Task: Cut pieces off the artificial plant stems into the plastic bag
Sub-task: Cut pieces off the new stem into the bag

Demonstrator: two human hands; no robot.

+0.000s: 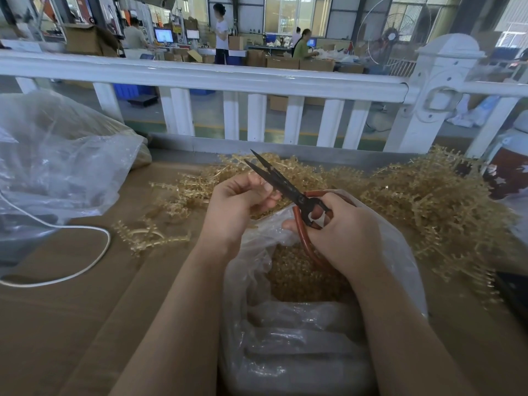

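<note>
Two hands worked at center frame: the right hand (340, 232) gripped one pair of scissors (288, 192), blades apart; the left hand (238, 207) had fingers curled, pinching something too small to tell. One plastic bag (400, 252) below held cut tan pieces (303, 278).

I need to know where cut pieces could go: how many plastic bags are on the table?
2. One plastic bag lies open under the hands, holding cut pieces; a second, larger bag lies at the table's far left. Others may be out of view.

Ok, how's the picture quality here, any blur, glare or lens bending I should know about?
Head view: wide-angle lens bows the white railing; the hands and scissors are fairly sharp; the stem pile smears toward the right edge; soft glare streaks the clear plastic bag; daylight through the far windows looks hazy; shadows on the cardboard are faint.
</note>
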